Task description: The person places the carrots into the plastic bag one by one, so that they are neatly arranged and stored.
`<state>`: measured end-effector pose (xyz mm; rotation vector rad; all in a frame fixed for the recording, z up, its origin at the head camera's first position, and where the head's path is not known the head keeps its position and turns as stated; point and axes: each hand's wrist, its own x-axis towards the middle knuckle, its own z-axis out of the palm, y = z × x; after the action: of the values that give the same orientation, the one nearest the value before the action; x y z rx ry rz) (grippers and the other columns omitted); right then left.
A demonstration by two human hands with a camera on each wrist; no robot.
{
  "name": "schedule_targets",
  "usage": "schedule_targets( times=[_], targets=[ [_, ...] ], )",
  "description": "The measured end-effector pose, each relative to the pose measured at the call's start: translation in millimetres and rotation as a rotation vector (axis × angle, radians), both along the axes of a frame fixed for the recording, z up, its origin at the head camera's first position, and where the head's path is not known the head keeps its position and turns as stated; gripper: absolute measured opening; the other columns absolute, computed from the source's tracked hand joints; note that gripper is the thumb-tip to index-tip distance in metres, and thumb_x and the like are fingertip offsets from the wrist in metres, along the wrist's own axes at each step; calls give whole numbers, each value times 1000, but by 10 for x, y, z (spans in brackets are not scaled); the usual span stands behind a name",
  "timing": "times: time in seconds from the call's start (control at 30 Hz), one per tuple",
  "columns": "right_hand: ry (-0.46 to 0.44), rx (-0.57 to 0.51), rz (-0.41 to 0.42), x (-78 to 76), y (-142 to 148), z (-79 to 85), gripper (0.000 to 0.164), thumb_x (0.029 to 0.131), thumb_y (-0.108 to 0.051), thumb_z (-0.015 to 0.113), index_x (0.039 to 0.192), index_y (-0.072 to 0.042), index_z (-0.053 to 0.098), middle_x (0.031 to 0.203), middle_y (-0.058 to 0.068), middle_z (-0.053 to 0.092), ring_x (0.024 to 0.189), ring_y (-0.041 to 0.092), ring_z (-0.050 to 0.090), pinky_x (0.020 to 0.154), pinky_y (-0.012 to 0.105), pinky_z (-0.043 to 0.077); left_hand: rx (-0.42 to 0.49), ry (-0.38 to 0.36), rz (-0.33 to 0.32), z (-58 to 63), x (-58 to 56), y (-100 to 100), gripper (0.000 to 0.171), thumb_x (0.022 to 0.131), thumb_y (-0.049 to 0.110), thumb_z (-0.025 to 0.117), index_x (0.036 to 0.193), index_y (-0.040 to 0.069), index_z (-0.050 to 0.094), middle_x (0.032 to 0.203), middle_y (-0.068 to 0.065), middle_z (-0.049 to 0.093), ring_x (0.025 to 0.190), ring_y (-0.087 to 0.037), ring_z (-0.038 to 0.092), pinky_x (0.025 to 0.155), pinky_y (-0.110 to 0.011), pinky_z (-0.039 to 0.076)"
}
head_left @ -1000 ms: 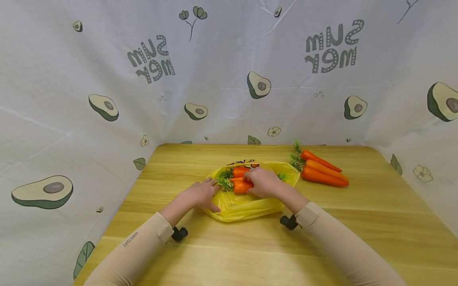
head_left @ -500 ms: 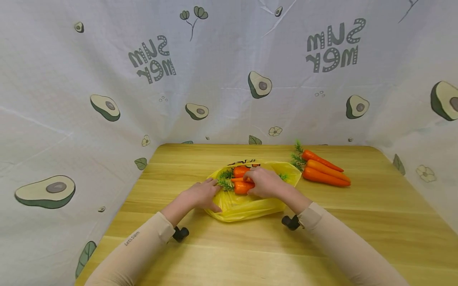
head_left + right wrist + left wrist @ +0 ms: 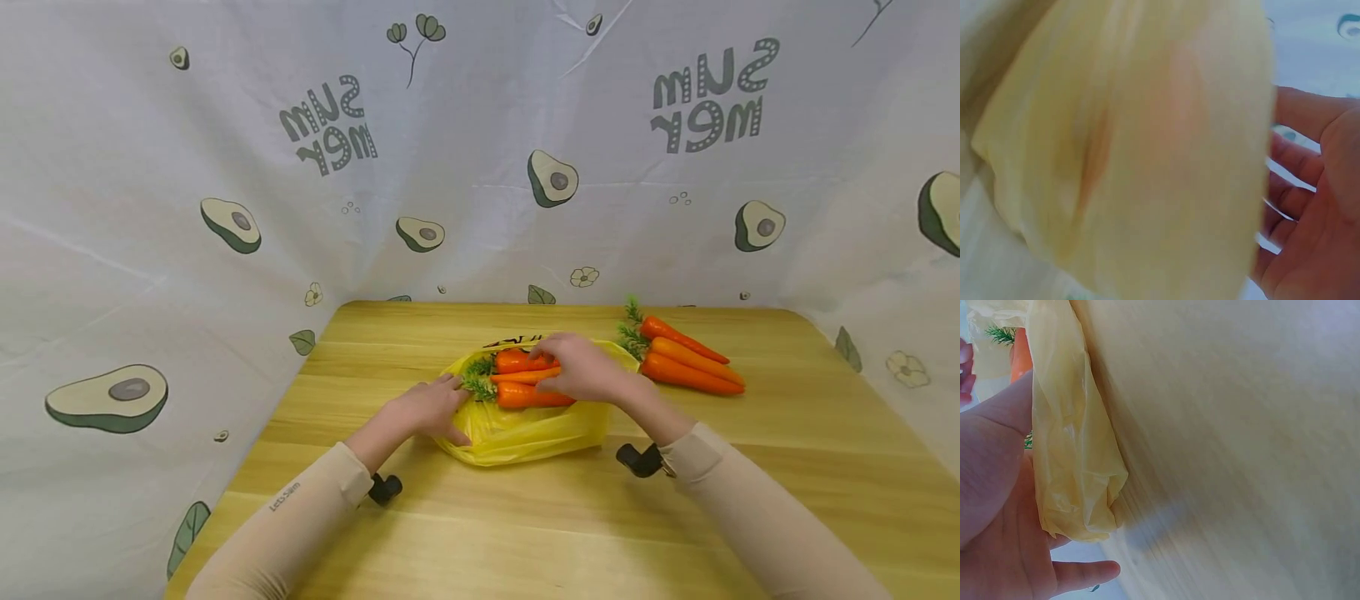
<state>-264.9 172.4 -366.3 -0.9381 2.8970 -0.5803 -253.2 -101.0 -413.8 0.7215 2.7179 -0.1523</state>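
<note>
Centrally, on a wood-grained table lay one crinkled yellow bag, stretched left to right, with a spread left hand at its left end, a loosely parted right hand over three glossy orange carrots inside, long axes likewise, leafy green tops leftward.

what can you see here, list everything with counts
Table: 1, pale wood, centre to bottom
Cloth: count unclear, white, avocado-patterned, behind and beside the table
Bag: 1, yellow, open on the table
Bagged carrots: 3 visible, orange with green tops, inside the bag
Loose carrots: 3, same colours, right of the bag
Gadgets: 2, black, low, either side of centre
Sleeves: 2, beige, both arms
Left hand: 1, bare, at the bag's left edge
Right hand: 1, bare, over the bagged carrots
</note>
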Motion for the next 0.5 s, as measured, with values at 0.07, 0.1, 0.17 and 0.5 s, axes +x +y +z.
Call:
schedule_targets(
  times=[0.07,0.1,0.17,0.5],
  targets=[
    [-14,-21,-12,13,67,71,40,87,-23,79,123,-8,68,112,9,68,101,29,63,85,44,54,7,1,-3,2,-3,-2,93,82,68,71,154,16,43,165,-11,30,153,-33,26,114,-59,37],
    [-21,-25,-22,19,101,107,40,88,-24,79,124,-10,68,111,8,67,100,28,62,84,44,53,8,1,-5,2,-6,-3,93,82,68,71,154,17,43,165,-11,30,153,-33,26,114,-59,37],
    [-34,-22,-48,30,170,173,41,89,-26,78,126,-12,67,110,6,65,95,24,60,81,42,53,13,0,-7,1,-10,-5,93,82,67,71,155,17,43,165,-11,30,153,-33,26,114,-59,37],
    [-18,-56,-118,50,546,347,44,88,-29,79,126,-11,67,109,8,65,89,24,55,74,36,49,20,4,-19,-8,-23,-25,94,81,68,71,154,15,43,164,-12,32,152,-34,28,113,-59,38]
  ],
)
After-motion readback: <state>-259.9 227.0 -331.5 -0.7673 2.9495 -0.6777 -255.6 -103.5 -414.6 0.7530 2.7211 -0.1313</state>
